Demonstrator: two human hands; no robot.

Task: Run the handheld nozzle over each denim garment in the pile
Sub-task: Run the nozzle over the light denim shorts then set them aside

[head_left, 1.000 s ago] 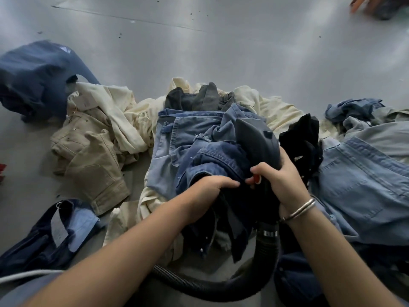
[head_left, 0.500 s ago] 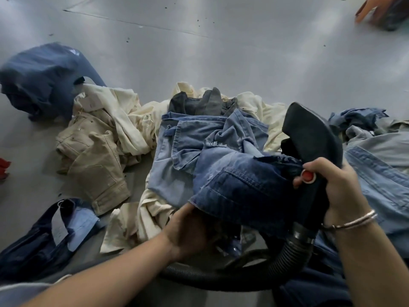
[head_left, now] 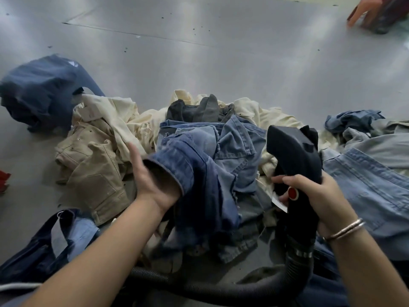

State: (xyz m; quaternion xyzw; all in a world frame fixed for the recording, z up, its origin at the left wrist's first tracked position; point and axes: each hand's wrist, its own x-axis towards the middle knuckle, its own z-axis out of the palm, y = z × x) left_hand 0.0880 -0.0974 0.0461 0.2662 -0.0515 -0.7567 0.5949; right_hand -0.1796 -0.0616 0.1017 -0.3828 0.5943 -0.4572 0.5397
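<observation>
Right hand (head_left: 318,200) wrapped tight around the handle of the black plastic handheld nozzle (head_left: 294,160), thumb by its red button (head_left: 292,193), head raised just right of the heap. Ribbed black hose (head_left: 199,286) curling from its base across the grey floor (head_left: 221,63). Left hand (head_left: 152,180) spread, palm up, under the cuffed hem of a dark blue denim garment (head_left: 199,185) atop the central pile. Beige trousers (head_left: 93,169) to the left; pale blue denim shirt (head_left: 371,185) to the right.
</observation>
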